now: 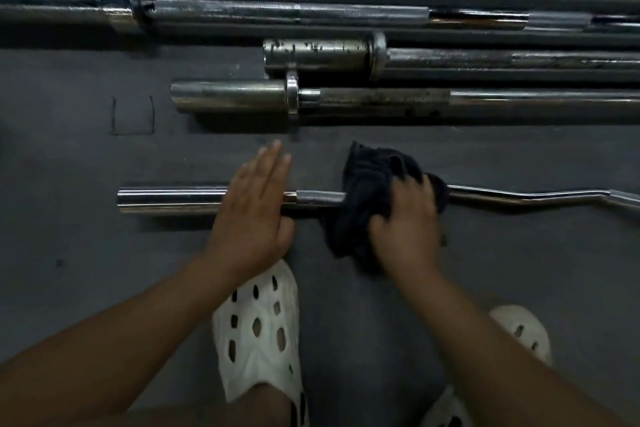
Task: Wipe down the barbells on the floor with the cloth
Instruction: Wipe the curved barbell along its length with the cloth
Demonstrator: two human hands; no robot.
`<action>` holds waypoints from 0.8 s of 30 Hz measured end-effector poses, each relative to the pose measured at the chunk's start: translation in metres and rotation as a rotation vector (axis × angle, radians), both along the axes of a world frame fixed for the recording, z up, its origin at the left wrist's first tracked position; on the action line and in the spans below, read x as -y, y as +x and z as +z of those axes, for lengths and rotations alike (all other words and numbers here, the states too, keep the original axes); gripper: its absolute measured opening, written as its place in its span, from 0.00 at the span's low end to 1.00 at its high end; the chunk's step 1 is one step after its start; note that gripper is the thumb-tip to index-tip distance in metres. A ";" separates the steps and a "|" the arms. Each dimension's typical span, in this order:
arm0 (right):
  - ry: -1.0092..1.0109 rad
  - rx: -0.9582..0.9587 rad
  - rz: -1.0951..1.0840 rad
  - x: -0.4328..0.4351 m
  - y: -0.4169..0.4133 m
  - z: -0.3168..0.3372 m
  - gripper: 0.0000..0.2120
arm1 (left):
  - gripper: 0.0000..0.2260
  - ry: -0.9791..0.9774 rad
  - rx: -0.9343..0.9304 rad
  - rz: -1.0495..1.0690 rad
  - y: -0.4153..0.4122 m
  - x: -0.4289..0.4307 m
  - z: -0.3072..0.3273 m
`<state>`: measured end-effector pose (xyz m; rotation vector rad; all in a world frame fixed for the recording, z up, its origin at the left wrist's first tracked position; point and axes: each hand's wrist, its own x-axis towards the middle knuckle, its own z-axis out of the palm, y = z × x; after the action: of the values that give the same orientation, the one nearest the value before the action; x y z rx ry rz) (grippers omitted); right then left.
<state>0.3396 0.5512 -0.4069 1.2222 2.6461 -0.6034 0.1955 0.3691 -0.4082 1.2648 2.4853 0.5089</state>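
Observation:
A chrome curl barbell [173,199] lies across the dark floor nearest me, its bent shaft running off to the right. My left hand [254,215] lies flat with straight fingers on the inner end of its sleeve. My right hand [405,222] grips a dark cloth [370,184] bunched around the knurled shaft just right of the sleeve. The cloth hides that stretch of the bar.
Several straight barbells [381,102] lie in parallel rows on the floor beyond the curl bar, reaching to the top of the view. My feet in white perforated clogs [258,333] stand just behind my hands. Bare dark floor mat [86,166] lies to the left.

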 end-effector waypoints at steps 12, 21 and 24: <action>-0.196 -0.213 0.058 0.064 -0.067 0.008 0.15 | 0.30 0.264 0.548 0.268 -0.021 0.001 0.011; -0.238 0.047 0.502 -0.020 -0.052 0.022 0.20 | 0.32 0.107 0.416 0.149 -0.034 0.014 0.008; -0.118 0.032 0.135 -0.003 -0.040 0.015 0.27 | 0.29 -0.141 0.031 0.004 -0.044 0.033 0.003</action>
<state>0.3000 0.5540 -0.3919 1.0033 2.5996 -0.6998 0.1511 0.3360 -0.4048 1.1884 2.4511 0.3442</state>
